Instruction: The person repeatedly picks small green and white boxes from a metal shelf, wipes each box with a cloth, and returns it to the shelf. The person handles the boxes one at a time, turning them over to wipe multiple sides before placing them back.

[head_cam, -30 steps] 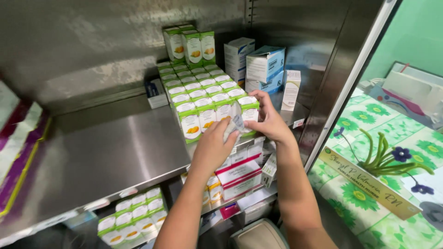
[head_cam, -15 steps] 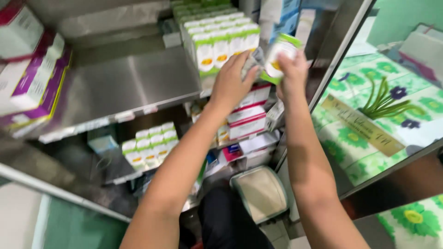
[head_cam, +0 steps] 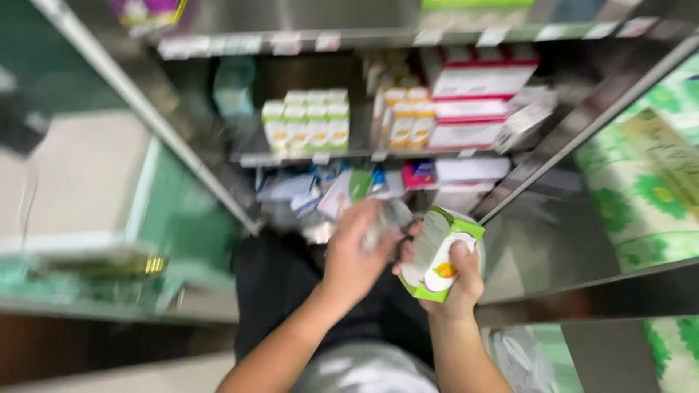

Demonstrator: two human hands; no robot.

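Green-white box (head_cam: 437, 255) is off the shelf, clamped in right hand (head_cam: 451, 280) below the shelf front edge, in front of the person's body. Left hand (head_cam: 357, 251) is closed on a blurred clear wrapper (head_cam: 386, 222) beside it. Shelf (head_cam: 342, 155) packed; open room only below.

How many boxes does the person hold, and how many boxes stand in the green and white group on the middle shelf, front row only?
Green and white box held in the right hand: 1
Green and white boxes on the shelf, front row, blurred: about 4
Total: about 5
The left hand grips something crumpled, too blurred to name.
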